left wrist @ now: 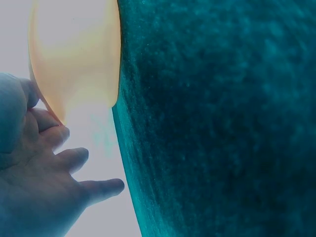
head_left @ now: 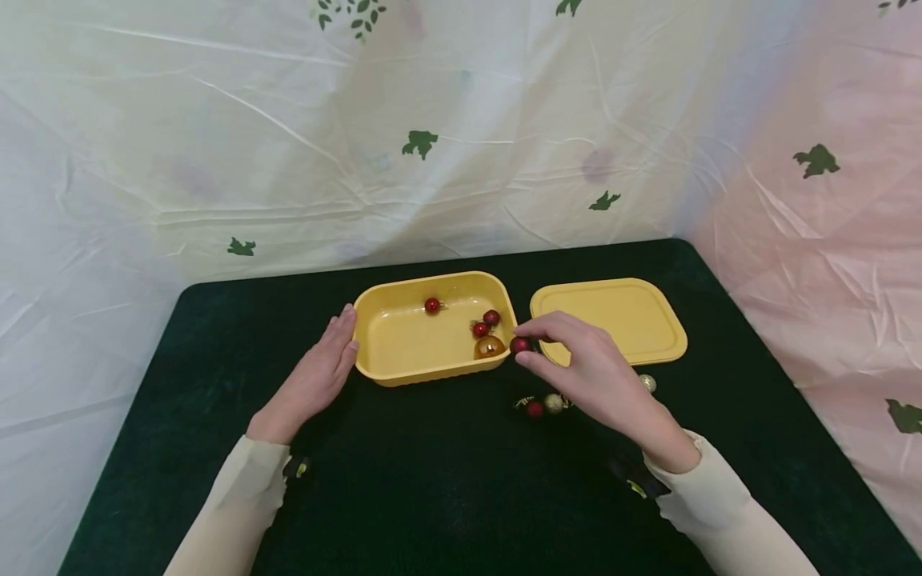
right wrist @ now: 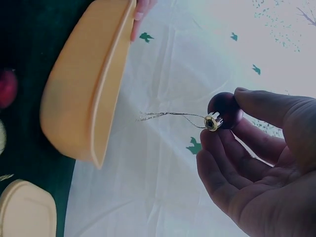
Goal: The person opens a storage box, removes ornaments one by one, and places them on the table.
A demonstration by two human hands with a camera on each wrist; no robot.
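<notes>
My right hand (head_left: 587,364) pinches a dark red Christmas bauble (head_left: 520,345) between thumb and fingers, beside the right end of a yellow plastic box (head_left: 414,373). In the right wrist view the bauble (right wrist: 226,109) shows a gold cap and a string loop hanging free. My left hand (head_left: 317,372) rests with straight fingers against the box's left end. Inside the box lie several baubles: a red one (head_left: 432,306) near the back, and two more red ones beside a larger gold bauble (head_left: 489,346) in the right front corner.
A yellow lid (head_left: 619,320) lies flat to the right of the box. In front of it on the dark green cloth (head_left: 446,480) are a red bauble (head_left: 535,409), a glittery gold bauble (head_left: 553,403) and a pale bauble (head_left: 647,383) by my right wrist. A patterned curtain (head_left: 461,200) hangs behind.
</notes>
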